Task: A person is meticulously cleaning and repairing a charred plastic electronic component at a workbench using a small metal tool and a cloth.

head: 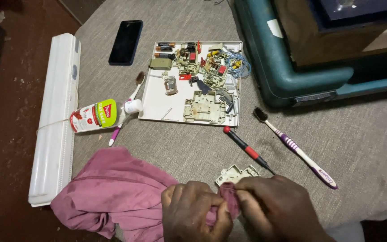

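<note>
Head view: a long white casing (54, 121) lies at the left edge of the grey tabletop (359, 134), its long axis running near to far. Just right, one white bottle (96, 116) lies on its side, cap pointing right. A crumpled mauve cloth (113, 192) spreads from the lower left to both hands. The left hand (193, 215) has its fingers clenched on a fold of it; the right hand (274, 208) pinches the same fold at a small cream plastic part (237, 174). Beyond sit one white tray (157, 101) of parts, one red screwdriver (246, 148) and two toothbrushes, the purple one (298, 150) pointing its bristles away.
</note>
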